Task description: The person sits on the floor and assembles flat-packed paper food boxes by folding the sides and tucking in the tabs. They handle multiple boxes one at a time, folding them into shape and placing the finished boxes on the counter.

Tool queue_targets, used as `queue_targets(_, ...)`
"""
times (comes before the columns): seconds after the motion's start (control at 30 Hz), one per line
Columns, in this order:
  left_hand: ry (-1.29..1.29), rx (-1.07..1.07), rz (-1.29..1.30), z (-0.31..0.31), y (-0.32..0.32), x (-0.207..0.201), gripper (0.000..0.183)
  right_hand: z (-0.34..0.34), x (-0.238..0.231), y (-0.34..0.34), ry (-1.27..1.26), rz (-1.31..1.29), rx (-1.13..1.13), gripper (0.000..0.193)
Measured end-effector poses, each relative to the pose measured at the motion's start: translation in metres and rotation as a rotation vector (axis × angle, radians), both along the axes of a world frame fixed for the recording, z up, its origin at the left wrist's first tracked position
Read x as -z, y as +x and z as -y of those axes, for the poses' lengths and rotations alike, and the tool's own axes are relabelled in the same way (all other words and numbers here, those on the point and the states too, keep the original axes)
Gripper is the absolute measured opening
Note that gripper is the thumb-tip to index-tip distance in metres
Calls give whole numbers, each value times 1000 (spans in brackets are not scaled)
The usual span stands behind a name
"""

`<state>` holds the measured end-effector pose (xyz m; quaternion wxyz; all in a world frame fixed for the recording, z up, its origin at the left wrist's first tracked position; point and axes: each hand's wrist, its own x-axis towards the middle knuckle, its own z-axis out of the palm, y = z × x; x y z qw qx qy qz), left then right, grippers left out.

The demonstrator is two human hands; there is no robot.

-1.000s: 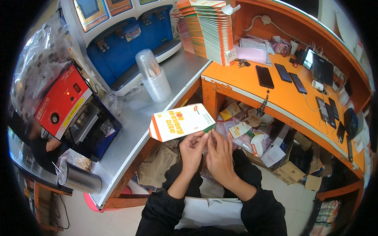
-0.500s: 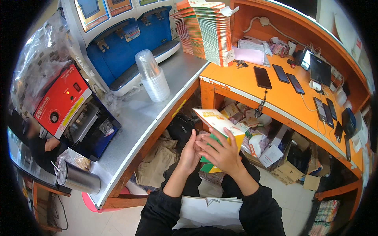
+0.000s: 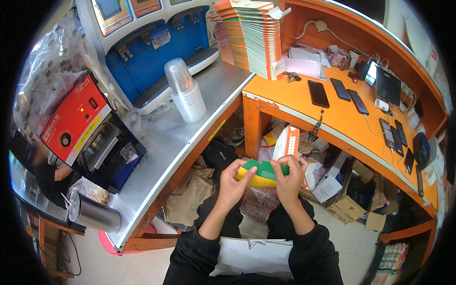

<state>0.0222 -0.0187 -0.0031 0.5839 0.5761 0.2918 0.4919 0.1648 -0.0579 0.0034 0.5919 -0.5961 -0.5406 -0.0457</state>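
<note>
Both hands grip a printed cardboard food box (image 3: 260,180), partly folded, in front of my lap. Its near panels are green and yellow, and a white and orange panel rises behind my right hand. My left hand (image 3: 232,184) pinches the near left corner, thumb on the green flap. On the right side, my right hand (image 3: 289,181) presses the green flap with the thumb, fingers behind the panel. What the far fingers touch is hidden. White cardboard (image 3: 251,256) rests across my lap.
A tall stack of flat printed boxes (image 3: 251,40) stands where the metal counter (image 3: 164,142) meets the orange desk (image 3: 285,92). Clear plastic cups (image 3: 185,97), a red cup sealer (image 3: 76,123) and a steel canister (image 3: 97,216) are left. Several phones (image 3: 318,94) lie right; cartons (image 3: 349,204) fill the space below.
The box has turned and tipped, so its green and yellow panels now face me. My hands have moved apart to opposite sides, and the left has closed on its corner.
</note>
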Motion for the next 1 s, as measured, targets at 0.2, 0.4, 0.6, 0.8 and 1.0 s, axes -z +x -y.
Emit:
queue_targets(0.2,35,-262,-2,-6,-4,5,14,3,-4,-9,-29,241,-155,14)
queue_targets(0.4,21,-131,-112,-12,-9,11,18,8,-3,-16,93,480,-170,14)
queue_targets(0.6,6,23,-45,-8,-6,10,26,13,-5,-18,93,574,-150,13)
queue_targets(0.8,43,-86,-45,-6,-5,5,29,10,-6,-21,8,435,-199,12)
queue_targets(1.0,173,-216,-235,-2,-8,2,30,8,0,-17,20,435,-259,12)
